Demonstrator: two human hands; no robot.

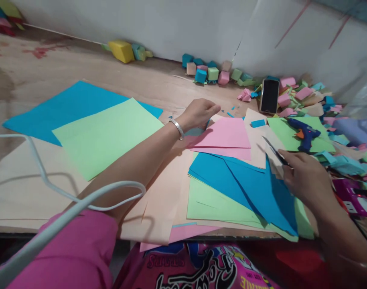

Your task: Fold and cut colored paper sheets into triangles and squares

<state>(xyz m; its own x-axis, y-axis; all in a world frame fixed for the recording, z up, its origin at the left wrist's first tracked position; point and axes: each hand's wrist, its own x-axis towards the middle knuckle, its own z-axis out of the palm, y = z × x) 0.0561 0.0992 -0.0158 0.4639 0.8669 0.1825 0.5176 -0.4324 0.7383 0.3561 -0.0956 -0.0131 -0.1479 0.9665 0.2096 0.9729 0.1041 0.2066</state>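
Coloured paper covered a wooden counter before a seated person in a magenta top. At far left, a peach sheet lay close to the near edge, with a blue sheet farther back, partly overlapped by a light green sheet. A white cable looped in front of the left forearm. Near the middle, the left hand, a silver bracelet at its wrist, hung with fingers curled down; from where I stood, I could not tell whether it gripped anything. Against the wall stood small paper cubes. Just beside that hand, pink sheets topped a stack, with a blue stack and more green paper nearer the person. A smartphone leaned against folded paper pieces. The right hand closed around a slim bladed tool, its point aimed toward the pink sheets. Beyond it, a blue hot glue gun lay on another green sheet.
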